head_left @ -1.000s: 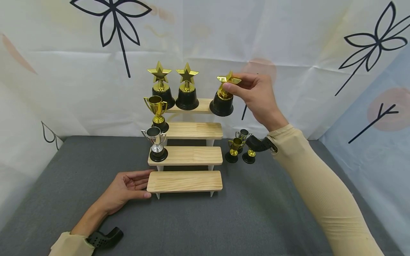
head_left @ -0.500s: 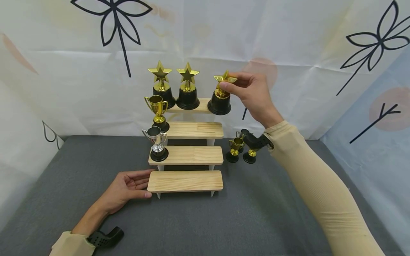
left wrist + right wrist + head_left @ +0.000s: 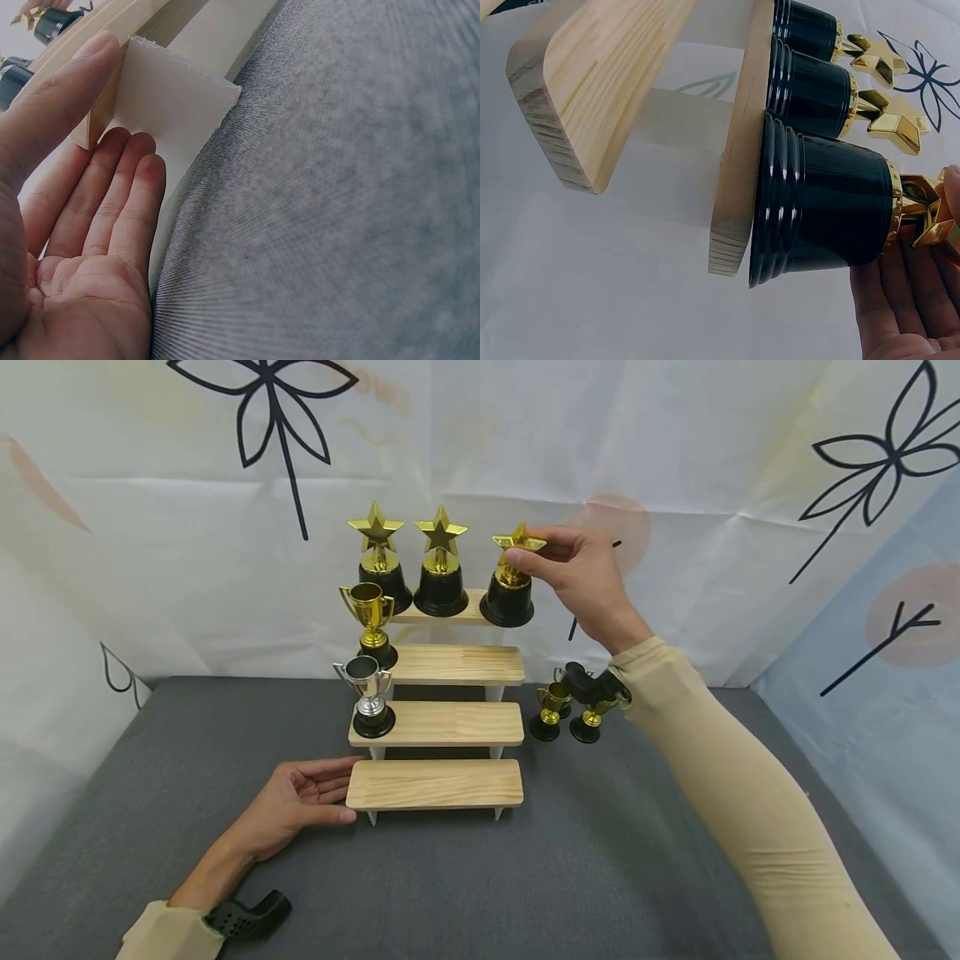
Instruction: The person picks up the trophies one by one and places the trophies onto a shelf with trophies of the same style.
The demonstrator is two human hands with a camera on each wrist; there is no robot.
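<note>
My right hand [image 3: 588, 578] pinches the gold star of a star trophy [image 3: 507, 602] between thumb and fingers. In the right wrist view this trophy's black base [image 3: 832, 202] is at the end of the top wooden shelf [image 3: 739, 172]; whether it bears weight there I cannot tell. Two more star trophies [image 3: 440, 585] stand to its left on that shelf. My left hand [image 3: 288, 810] lies with fairly straight fingers at the left end of the bottom step [image 3: 435, 785]. In the left wrist view its fingertips [image 3: 142, 142] are against or close to the white support [image 3: 176, 97].
A gold cup trophy [image 3: 372, 610] stands at the left of the second shelf, a silver cup trophy [image 3: 371, 693] at the left of the third. Several small cup trophies [image 3: 550, 714] stand on the grey table [image 3: 637, 843] right of the stand, partly behind the right wrist's black camera.
My right hand has moved the star trophy a little left, further over the top shelf's right end. The left hand has stayed in place.
</note>
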